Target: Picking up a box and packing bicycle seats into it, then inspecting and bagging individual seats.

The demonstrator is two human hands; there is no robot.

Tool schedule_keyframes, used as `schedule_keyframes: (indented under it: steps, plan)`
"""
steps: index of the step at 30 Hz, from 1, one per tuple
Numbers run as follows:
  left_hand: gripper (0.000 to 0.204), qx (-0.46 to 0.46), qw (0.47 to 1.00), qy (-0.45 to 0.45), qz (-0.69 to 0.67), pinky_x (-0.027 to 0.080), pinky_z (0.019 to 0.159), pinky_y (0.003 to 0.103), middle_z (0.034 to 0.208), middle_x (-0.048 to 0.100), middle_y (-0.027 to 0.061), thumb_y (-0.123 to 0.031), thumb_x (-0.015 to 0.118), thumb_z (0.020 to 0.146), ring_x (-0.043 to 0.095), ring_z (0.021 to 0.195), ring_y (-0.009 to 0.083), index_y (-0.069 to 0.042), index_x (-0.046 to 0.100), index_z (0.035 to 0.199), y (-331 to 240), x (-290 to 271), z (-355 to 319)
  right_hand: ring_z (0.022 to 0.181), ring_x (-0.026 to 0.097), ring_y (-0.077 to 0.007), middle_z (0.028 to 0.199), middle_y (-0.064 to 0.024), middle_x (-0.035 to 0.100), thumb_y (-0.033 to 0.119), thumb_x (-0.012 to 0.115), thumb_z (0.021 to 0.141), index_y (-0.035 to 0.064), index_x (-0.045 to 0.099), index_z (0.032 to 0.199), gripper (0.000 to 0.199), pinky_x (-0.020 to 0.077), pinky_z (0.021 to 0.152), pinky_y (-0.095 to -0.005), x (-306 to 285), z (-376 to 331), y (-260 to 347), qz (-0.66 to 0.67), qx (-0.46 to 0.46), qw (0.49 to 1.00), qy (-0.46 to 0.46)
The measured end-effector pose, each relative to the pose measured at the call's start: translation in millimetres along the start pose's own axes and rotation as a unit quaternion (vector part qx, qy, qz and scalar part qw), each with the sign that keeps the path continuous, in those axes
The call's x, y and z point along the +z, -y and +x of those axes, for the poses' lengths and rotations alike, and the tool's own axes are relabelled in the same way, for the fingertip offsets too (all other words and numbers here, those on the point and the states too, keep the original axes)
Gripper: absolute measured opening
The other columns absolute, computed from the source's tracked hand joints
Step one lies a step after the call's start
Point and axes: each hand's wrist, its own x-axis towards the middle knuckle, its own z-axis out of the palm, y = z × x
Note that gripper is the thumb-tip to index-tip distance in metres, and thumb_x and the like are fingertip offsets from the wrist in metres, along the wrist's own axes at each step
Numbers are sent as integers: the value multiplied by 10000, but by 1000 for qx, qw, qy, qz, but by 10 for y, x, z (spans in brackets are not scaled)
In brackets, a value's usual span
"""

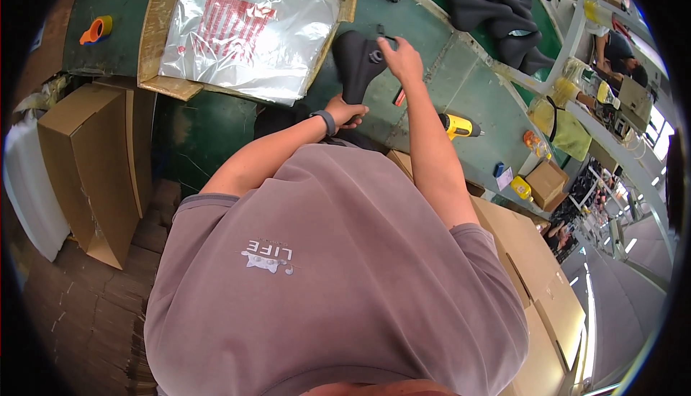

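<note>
A black bicycle saddle point(353, 61) is held over the green workbench, its wide end away from me. My left hand point(347, 112) is closed round its narrow nose, close to my body. At the right side of the wide end, my right hand point(402, 59) has its fingertips pinched at a small dark part; its exact shape is unclear. A round dark fitting point(375, 56) shows on the saddle just left of those fingers. On the bench beside my right forearm lie a small red tool point(399, 97) and a yellow and black power drill point(459, 126).
An open carton point(149, 58) of silvery plastic bags stands left of the saddle. Orange tape point(98, 30) lies farther left. More black saddles point(497, 11) are heaped at the far right, behind a metal rail. Cardboard boxes point(90, 158) stand left; cartons point(529, 266) stand right.
</note>
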Motion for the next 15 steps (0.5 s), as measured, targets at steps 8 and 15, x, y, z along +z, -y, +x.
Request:
schedule_keyframes:
  steps: [8, 15]
  plan:
    - [436, 140, 981, 78, 113, 569, 619, 281, 940, 680, 42, -258, 863, 956, 676, 739, 112, -34, 578, 1198, -520, -82, -484, 1386, 660, -432, 1427, -283, 720, 572, 711, 1042, -75, 608, 1528, 815, 492, 1191, -491, 170, -290, -954, 59, -69, 986, -140]
    - [553, 271, 939, 133, 167, 575, 641, 305, 995, 667, 66, -398, 736, 1091, 694, 720, 132, 21, 483, 1350, -1234, 455, -1742, 1459, 607, -357, 1619, -195, 605, 716, 381, 1157, -11, 486, 1649, 884, 435, 1270, -501, -564, -1534, 67, 724, 11, 660, 202]
